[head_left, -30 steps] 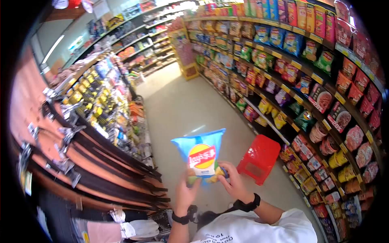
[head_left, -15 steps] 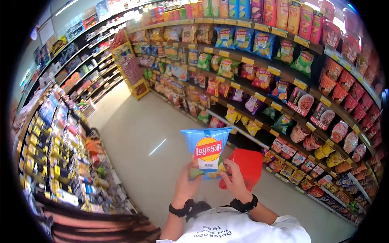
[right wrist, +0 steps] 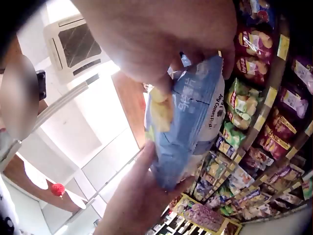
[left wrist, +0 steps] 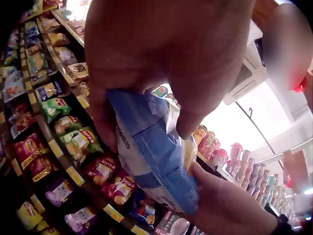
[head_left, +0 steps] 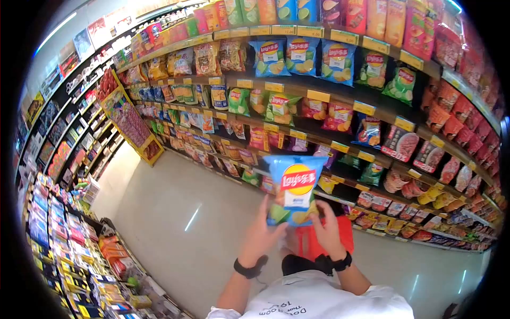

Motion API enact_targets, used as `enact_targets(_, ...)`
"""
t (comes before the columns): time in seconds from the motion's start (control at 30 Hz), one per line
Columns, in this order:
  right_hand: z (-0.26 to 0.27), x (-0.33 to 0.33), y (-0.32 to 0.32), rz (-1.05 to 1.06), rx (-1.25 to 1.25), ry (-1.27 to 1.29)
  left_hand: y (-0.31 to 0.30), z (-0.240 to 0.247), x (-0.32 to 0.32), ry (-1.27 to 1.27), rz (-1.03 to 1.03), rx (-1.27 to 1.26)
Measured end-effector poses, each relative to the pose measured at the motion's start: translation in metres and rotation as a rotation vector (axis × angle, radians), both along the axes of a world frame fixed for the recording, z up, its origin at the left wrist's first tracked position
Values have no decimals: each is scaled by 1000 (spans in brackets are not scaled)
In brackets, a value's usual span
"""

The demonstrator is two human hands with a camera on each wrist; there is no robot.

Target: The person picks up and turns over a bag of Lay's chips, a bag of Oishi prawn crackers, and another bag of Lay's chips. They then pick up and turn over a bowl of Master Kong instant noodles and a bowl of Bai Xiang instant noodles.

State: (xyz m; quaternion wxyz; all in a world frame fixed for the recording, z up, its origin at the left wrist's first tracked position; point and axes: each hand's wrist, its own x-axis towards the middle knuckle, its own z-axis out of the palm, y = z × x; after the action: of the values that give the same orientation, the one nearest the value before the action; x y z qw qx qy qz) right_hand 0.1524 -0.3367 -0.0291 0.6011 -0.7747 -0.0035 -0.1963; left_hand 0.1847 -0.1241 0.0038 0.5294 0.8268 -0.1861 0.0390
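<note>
while i stood facing the snack shelves, the blue crisp bag was held up between my two hands, in front of me and well off the floor. the fingers of my left hand gripped its lower left side, with the thumb on one face and the rest on the other; the fingers of my right hand pinched the lower right side in much the same way. neither hand was nearer, since both touched the bag, one at each flank.

from my fingers the bulk of it rose up and away from me, toward the shelves. its long axis ran from the bottom edge, low between my thumbs, to the sealed top edge, roughly upright in the head view, the round logo turned toward me. i judged that any coming shift would hang on that: the top was free, the hold all low. below, a red object lay partly hidden behind my right hand; similar blue bags stood on a shelf beyond.
</note>
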Motion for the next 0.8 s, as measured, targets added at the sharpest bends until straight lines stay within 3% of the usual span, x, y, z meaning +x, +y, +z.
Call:
enact_targets(0.03,-5,31,-6,-15,18,-7,-5,2,31,-96,-46,-16)
enact_targets(0.07,-12,60,-14,-95,-117,-64,-13,2,58,-180,-91,-39)
enact_targets(0.23,32,205,-51,-232,-170,-231,-60,34,213,-241,-159,21)
enact_targets(0.3,62,252,-67,-208,-11,-196,-83,55,274,-355,-152,37)
enact_targets(0.37,80,298,-83,-271,-60,-243,-102,72,331,-375,-234,-19)
enact_targets(0.4,89,320,-93,-289,-240,-310,-110,74,357,-480,-217,10)
enact_targets(0.43,98,335,-100,-275,-212,-275,-118,77,379,-584,-195,37)
enact_targets(0.5,116,366,-106,-254,-148,-216,-129,93,410,-527,-197,87)
enact_targets(0.63,134,411,-126,-322,-300,-294,-148,109,460,-595,-189,80)
enact_targets(0.8,138,439,-141,-391,-271,-369,-169,115,499,-711,-203,47)
